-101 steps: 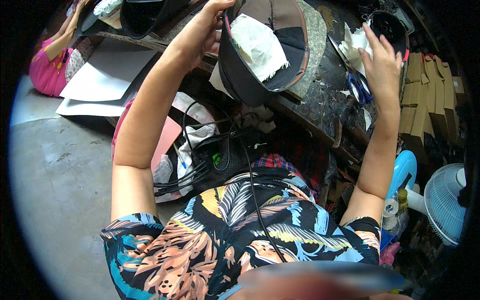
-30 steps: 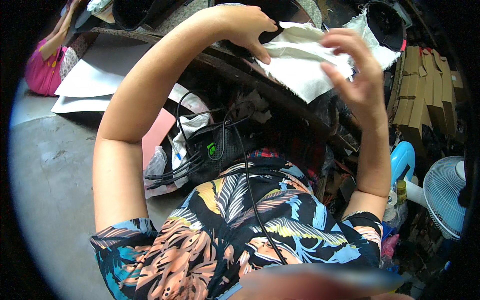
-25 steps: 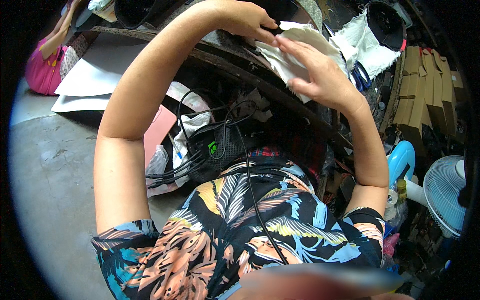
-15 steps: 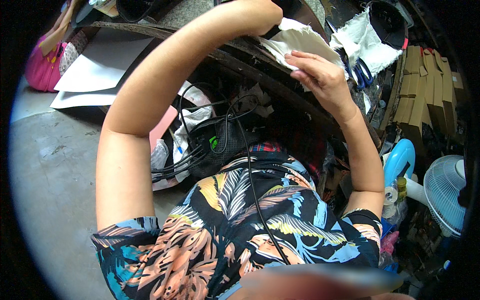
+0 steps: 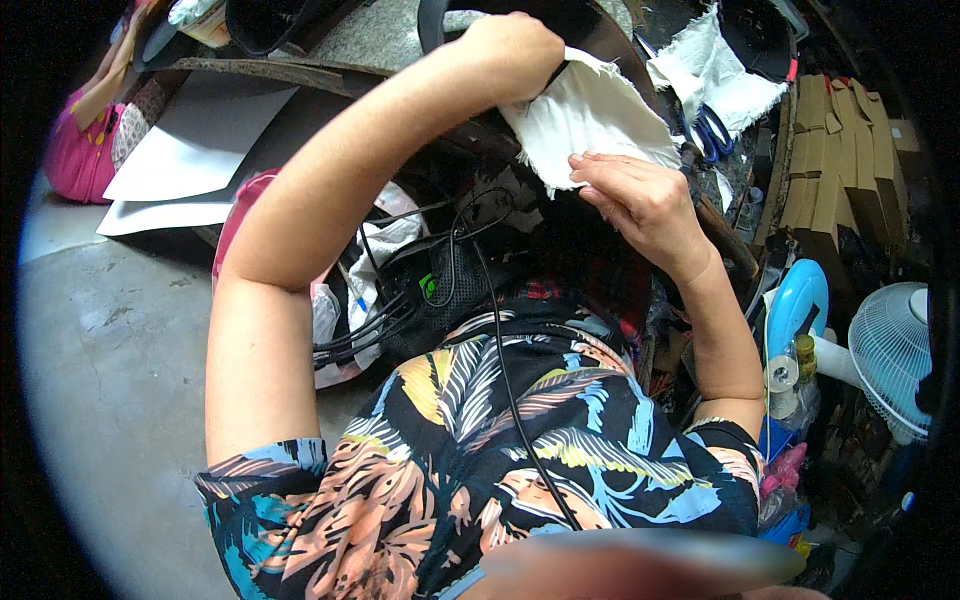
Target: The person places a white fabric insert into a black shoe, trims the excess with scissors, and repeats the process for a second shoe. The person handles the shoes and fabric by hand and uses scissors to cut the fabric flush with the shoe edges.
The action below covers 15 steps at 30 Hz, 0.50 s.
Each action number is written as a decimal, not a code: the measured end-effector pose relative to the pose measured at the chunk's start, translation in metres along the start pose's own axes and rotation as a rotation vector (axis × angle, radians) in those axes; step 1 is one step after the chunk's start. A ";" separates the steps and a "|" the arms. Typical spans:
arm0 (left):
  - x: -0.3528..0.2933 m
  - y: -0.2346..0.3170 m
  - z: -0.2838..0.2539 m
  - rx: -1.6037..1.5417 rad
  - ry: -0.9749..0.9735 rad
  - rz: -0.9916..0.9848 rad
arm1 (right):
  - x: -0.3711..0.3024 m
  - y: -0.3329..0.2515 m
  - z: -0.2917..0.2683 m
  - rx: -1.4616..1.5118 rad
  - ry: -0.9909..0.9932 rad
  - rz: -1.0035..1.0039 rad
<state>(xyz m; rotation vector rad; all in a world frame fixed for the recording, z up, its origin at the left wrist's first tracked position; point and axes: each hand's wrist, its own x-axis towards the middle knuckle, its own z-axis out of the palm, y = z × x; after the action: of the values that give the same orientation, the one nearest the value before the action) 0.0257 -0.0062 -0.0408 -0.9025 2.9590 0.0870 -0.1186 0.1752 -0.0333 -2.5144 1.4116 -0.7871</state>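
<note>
A piece of white cloth [image 5: 602,112] with frayed edges is spread between my two hands, over the dark edge of the workbench. My left hand [image 5: 515,58] is closed at its upper left side, gripping the cloth, with the fingertips mostly hidden under the hand. At the lower right edge, my right hand [image 5: 640,208] pinches the cloth between thumb and fingers. Beyond the right hand lie scissors with dark blue handles [image 5: 712,135], and a second frayed white cloth [image 5: 712,75] rests beside them.
Folded brown cardboard [image 5: 830,165] stands at the right, above a white fan [image 5: 890,350] and a blue ring-shaped object [image 5: 800,300]. White sheets [image 5: 195,150] lie at the left. A black bag with cables [image 5: 420,285] sits below my arms. Another person in pink [image 5: 80,155] is at far left.
The cloth has come nearer to me and lies more spread out. My right hand has moved down with its edge, and my left hand has shifted slightly down.
</note>
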 end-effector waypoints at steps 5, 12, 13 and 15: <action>-0.019 0.016 0.013 0.119 0.119 0.056 | 0.018 0.005 -0.017 0.189 0.108 0.201; -0.030 -0.006 0.010 0.088 0.103 0.116 | 0.049 0.060 0.009 -0.541 0.061 0.233; -0.031 -0.018 0.007 0.085 0.074 0.143 | 0.045 0.064 0.013 -0.520 0.064 0.281; -0.033 -0.035 0.005 0.032 0.117 0.211 | 0.036 0.068 0.020 -0.535 0.151 0.160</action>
<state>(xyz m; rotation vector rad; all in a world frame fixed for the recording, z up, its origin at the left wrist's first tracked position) 0.0726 -0.0169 -0.0448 -0.6085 3.1448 -0.0056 -0.1438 0.1060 -0.0625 -2.6973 2.0827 -0.6465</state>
